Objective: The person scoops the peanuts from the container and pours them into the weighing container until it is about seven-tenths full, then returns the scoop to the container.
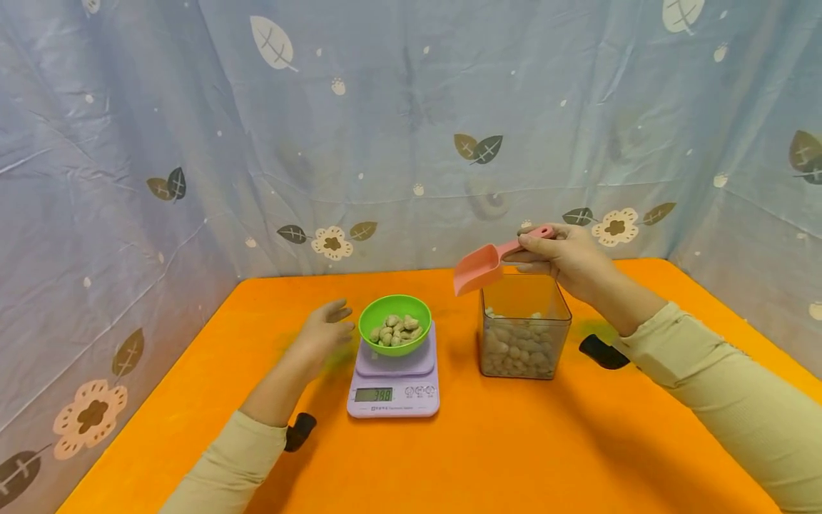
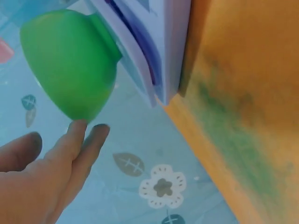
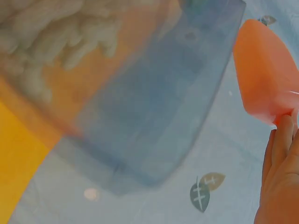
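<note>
My right hand point(image 1: 568, 257) grips the handle of a pink scoop point(image 1: 478, 269), held up over the left rear of a clear square container point(image 1: 516, 350). The scoop's bowl tips down to the left, and its pink inside shows bare. Pale, knobbly unshelled peanuts point(image 1: 514, 360) fill the container's lower part. A green bowl point(image 1: 379, 312) with several peanuts point(image 1: 396, 332) in it sits on a lilac kitchen scale point(image 1: 392, 407). Just left of that bowl is my left hand point(image 1: 321, 335), fingers loosely extended and holding nothing; its fingertips point(image 2: 78, 125) come right at the bowl's side in the left wrist view.
The scale's lit display point(image 1: 374, 395) faces me, with buttons to its right. An orange tabletop point(image 1: 488, 450) carries everything. Pale blue patterned curtains point(image 1: 385, 178) hang behind it and at both sides. Dark wrist-worn pieces point(image 1: 604, 352) show beside each forearm.
</note>
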A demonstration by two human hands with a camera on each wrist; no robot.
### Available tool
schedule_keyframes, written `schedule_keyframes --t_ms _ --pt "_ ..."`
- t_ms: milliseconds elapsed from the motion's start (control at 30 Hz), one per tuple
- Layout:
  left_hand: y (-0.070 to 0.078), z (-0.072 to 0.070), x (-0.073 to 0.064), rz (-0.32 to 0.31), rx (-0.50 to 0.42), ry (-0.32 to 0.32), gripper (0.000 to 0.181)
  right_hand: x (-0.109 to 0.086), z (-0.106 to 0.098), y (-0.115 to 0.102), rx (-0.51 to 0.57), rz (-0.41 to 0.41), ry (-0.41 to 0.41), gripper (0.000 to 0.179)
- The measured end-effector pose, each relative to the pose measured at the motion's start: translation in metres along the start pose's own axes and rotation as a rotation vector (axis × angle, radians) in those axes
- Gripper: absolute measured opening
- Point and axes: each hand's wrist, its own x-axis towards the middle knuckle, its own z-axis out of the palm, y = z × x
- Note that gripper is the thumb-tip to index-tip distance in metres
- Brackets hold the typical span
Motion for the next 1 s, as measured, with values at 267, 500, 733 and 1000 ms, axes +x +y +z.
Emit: schedule_keyframes --t_ms 267,500,733,1000 --pt "0.012 0.001 -0.005 0.069 -0.031 0.058 0.057 -0.011 -0.025 -0.012 0.084 -0.021 -0.034 0.011" --pt "0.027 0.021 -0.006 0.093 -0.063 0.037 0.055 -0.019 -0.045 -0.022 0.086 -0.029 -0.046 0.019" --pt "0.036 0.044 -0.002 0.062 -0.12 -0.031 0.053 -0.03 -0.06 -0.03 0.127 -0.004 0.035 0.017" --pt "0.038 0.068 0.001 0.044 -0.147 -0.101 0.054 -0.037 -0.07 -0.036 0.083 0.046 0.101 0.021"
